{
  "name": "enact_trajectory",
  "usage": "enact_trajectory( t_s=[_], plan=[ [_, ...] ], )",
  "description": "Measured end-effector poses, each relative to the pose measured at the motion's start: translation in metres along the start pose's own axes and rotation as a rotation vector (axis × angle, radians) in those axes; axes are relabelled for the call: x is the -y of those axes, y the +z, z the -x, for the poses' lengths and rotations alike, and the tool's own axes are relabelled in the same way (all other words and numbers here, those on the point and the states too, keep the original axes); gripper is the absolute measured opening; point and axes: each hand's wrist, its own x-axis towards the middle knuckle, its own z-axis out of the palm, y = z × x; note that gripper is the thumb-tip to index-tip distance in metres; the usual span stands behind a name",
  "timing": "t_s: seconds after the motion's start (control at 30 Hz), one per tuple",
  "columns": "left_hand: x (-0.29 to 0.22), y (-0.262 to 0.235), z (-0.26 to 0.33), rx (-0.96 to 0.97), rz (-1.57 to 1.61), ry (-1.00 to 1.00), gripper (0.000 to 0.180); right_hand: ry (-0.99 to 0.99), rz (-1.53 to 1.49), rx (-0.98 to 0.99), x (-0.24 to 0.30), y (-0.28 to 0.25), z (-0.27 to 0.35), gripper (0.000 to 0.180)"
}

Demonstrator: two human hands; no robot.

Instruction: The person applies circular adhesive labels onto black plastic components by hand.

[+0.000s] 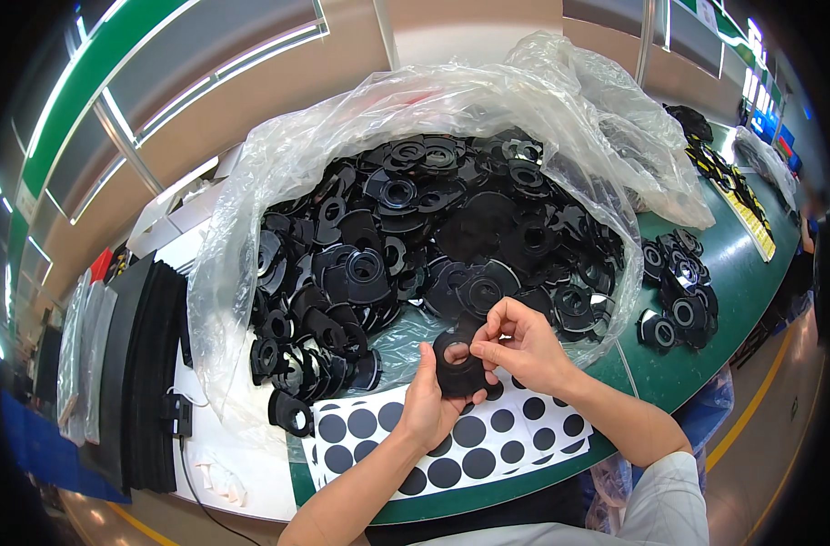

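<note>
Two bare hands meet over a single black plastic ring part, which lies at about 1 o'clock from the left hand and 8 o'clock from the right hand. The left hand cradles it, thumb along the left edge and fingers beneath, their tips showing at its lower right. The right hand is narrowed to a thumb-and-index pinch on the right side of the ring. The part's long axis runs roughly from 12 to 6 o'clock, the round hole toward 12 and the solid, wider end toward 6; its upper outline seems to blend into the dark pieces behind. Under the hands, toward 6 o'clock, a white sheet of round black stickers rests on the green tabletop. Past the hands, at 11 to 1 o'clock, a heap of similar black parts fills an open clear plastic bag. A smaller pile of parts sits at 2 o'clock, and a stack of black sheets stands at 9 o'clock.
</note>
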Motion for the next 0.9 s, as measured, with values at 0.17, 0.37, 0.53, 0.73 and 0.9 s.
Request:
enact_trajectory(
  t_s=[0.17, 0.37, 0.53, 0.73, 0.9],
  plan=[
    [0.0011, 0.0002, -0.0008, -0.011, -0.008, 0.001, 0.061, 0.006, 0.015, -0.001, 0.0013, 0.0005, 0.0001, 0.019],
    [-0.001, 0.001, 0.0001, 0.004, -0.015, -0.007, 0.064, -0.01, 0.037, 0.002, -0.0004, -0.0003, -0.0007, 0.019],
    [0.0005, -0.0003, 0.0001, 0.016, 0.002, 0.004, 0.063, -0.018, 0.048, -0.008, 0.0002, 0.0006, 0.0, 0.018],
    [-0.0001, -0.0006, -0.0003, 0.022, -0.088, 0.017, 0.034, -0.005, 0.066, -0.006, 0.0039, 0.0027, 0.0025, 0.022],
    [0.0011, -0.0024, 0.0, -0.005, -0.049, 0.018, 0.022, -0.037, 0.128, -0.032, 0.0065, 0.0048, 0.005, 0.02]
  ],
)
